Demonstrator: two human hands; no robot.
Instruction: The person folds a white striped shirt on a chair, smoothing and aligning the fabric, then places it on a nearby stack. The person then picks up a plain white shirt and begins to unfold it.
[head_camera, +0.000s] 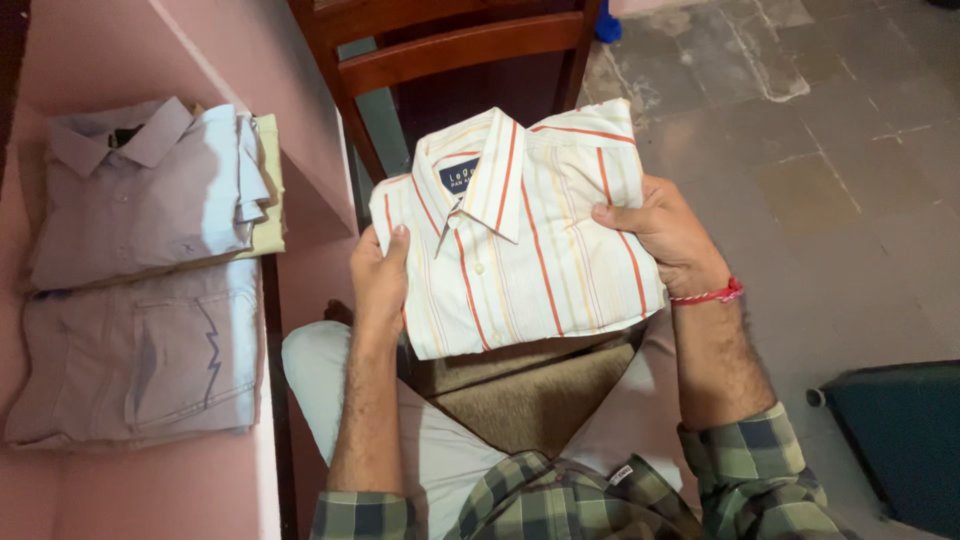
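Plaid green sleeves sit nearest the lens, and from them both forearms rise toward a folded shirt (520, 235), cream with orange and yellow stripes, held up over the lap of pale trousers (440, 450) and a brown seat cushion (535, 395). On the left edge of the shirt the left hand (380, 285) is closed, thumb on the front face and fingers hidden behind the cloth; on the right edge the right hand (665, 240) grips the same way, thumb laid across the front near the shoulder fold, a red thread band (710, 294) at the wrist. Both wrists are bent back so the shirt faces the camera, collar on the far side, buttoned placket running down toward the near hem. By the look of it the fold is finished and the bundle is being carried or checked, so any next move calls for keeping both edges pinched evenly so the layers do not slip open. Well to the left, a pink shelf (150, 490) carries a folded pale grey shirt (140, 195) on top of a yellowish garment (268, 185), and nearer, folded light jeans (135, 360) lie beside them. Behind the striped shirt stands a dark wooden chair (450, 45), and a worn stone floor (800, 150) spreads to the right, with a dark teal object (900, 440) at the near right edge
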